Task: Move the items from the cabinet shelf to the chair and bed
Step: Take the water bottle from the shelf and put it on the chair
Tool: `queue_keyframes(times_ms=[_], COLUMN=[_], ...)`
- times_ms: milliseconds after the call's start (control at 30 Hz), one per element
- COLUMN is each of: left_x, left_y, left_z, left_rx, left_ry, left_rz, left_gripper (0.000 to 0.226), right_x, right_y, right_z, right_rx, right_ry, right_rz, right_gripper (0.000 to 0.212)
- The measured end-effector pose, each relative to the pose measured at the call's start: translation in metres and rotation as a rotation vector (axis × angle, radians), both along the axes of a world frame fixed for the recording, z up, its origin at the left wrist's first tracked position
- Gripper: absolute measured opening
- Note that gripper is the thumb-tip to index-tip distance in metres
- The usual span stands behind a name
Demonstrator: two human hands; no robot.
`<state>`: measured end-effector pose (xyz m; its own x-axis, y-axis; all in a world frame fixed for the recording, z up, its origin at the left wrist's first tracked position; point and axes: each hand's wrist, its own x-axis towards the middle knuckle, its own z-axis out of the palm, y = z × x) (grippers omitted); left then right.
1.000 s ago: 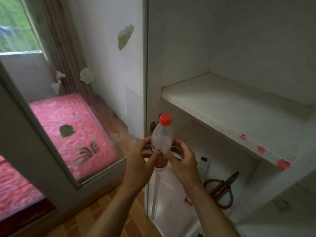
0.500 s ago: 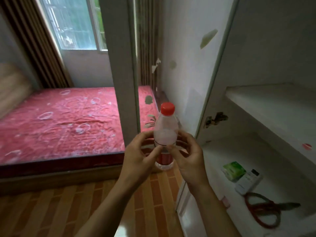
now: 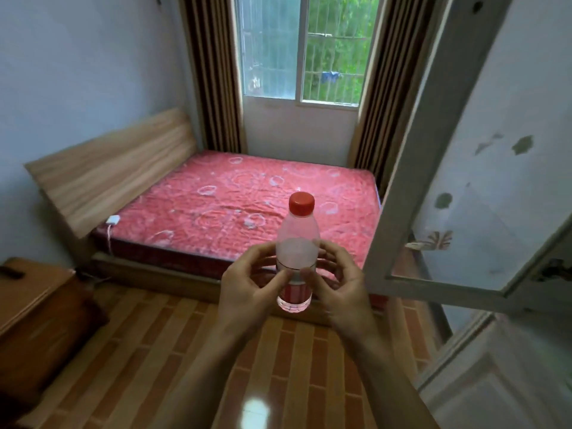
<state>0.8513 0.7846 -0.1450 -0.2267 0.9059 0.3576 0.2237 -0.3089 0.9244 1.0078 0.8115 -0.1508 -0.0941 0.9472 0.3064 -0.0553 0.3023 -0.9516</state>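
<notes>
A person's left hand (image 3: 247,286) and right hand (image 3: 340,289) clasp an upright, red-capped plastic bottle (image 3: 297,252), fingers curled round it, before a red bed (image 3: 247,205).

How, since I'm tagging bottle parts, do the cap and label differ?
The cap is plain red; the label is red with white. The cap tops the bottle, clear of the hands; the label wraps it low down, just under the thumbs of the left hand and right hand. Both are mostly red.
</notes>
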Motion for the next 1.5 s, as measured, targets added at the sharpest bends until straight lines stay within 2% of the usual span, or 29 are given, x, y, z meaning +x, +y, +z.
queue_keyframes(times_ms=[433,633,867,1133,1500], left_x=[-0.182,-0.237,-0.291,-0.336,-0.441], left_y=[-0.045,-0.048,-0.025,0.022,0.026], left_z=[-0.008,-0.012,-0.015,-0.007,-0.017], left_rx=[-0.009,-0.019,-0.070,-0.054,-0.049], left_ry=[-0.137,-0.118,-0.062,-0.110,-0.106], left_rz=[0.234,0.359,0.555,0.754,0.960], left_gripper=[0.039,0.043,0.046,0.039,0.037], right_x=[-0.190,-0.258,-0.331,-0.405,-0.531], right_y=[-0.003,0.018,0.064,0.136,0.154], right_z=[-0.004,-0.014,-0.024,-0.013,-0.013], right_rx=[0.033,0.037,0.050,0.042,0.059], right_ry=[-0.107,-0.139,-0.116,-0.129,-0.159], right_rz=[0.254,0.391,0.559,0.809,0.980], right_gripper=[0.039,0.041,0.045,0.046,0.046])
